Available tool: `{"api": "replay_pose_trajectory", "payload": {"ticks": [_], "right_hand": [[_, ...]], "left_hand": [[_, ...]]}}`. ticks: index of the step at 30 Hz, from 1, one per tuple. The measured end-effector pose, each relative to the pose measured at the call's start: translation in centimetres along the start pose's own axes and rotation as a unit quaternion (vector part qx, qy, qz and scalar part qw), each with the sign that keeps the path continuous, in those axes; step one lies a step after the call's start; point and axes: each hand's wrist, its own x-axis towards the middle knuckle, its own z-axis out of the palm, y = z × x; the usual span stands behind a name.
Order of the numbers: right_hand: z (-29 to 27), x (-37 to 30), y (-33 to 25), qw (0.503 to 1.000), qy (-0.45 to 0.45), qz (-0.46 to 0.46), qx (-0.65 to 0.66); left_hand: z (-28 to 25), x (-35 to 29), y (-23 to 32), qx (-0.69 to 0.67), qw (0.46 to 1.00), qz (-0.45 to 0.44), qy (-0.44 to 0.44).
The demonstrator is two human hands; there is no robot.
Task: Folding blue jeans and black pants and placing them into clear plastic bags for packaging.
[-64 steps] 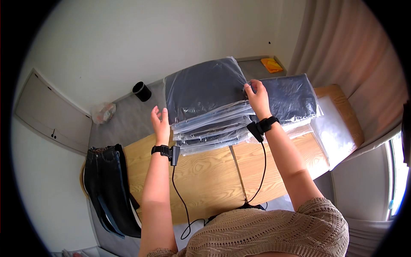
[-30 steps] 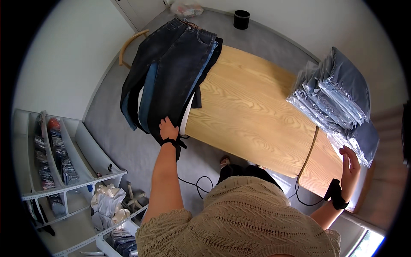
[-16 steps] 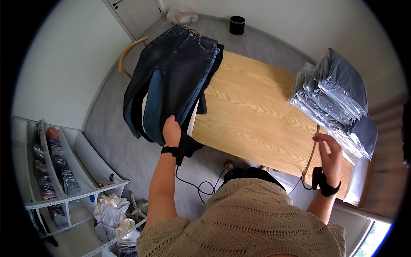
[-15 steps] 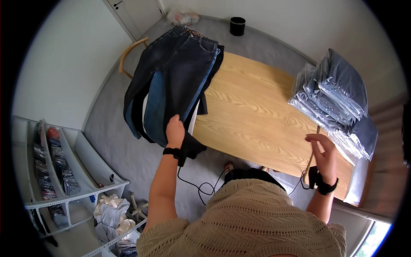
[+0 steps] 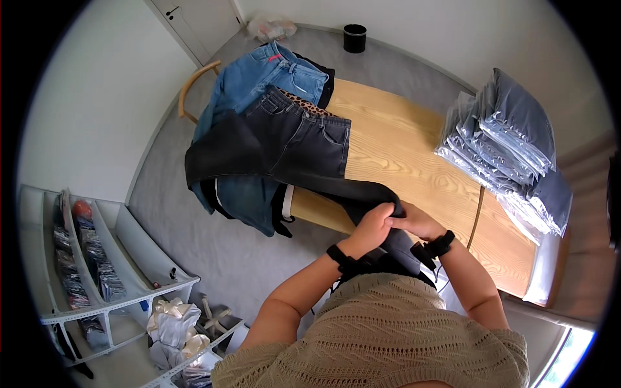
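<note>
My left hand [image 5: 374,226] and my right hand [image 5: 414,222] are together at the near edge of the wooden table [image 5: 414,155], both gripping the leg end of a pair of black jeans [image 5: 304,139]. The jeans stretch from my hands across the table's left end, their waist lying on top of a pile. Under them lie light blue jeans [image 5: 265,74] and other dark ones, draped over a wooden chair [image 5: 187,94]. Both wrists wear black bands with cables.
A stack of clear plastic bags holding dark garments [image 5: 511,145] sits on the table's right end. A black bin [image 5: 354,37] stands on the grey floor at the far wall. A white shelf rack [image 5: 97,271] with bagged items stands at lower left.
My left hand pulled a black jeans leg off the pile toward me. My right hand came in from the right and joined it on the fabric.
</note>
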Motion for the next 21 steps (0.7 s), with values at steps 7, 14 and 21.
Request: {"api": "replay_pose_trajectory", "payload": {"ticks": [7,14,21], "right_hand": [[-2.3,-3.5,2.8,0.993,-0.06,0.099,-0.028],[-3.3,-7.7,5.7,0.982,0.036,0.159,-0.098],[-2.8,-12.1,8.3,0.962,0.041,0.241,-0.12]], "left_hand": [[-0.6,0.9,2.2,-0.057,0.953,-0.1,-0.28],[-17.5,10.9,-8.7,0.191,0.967,-0.058,0.157],[-25.1,16.1,-20.5,0.335,0.786,-0.503,0.131]]}}
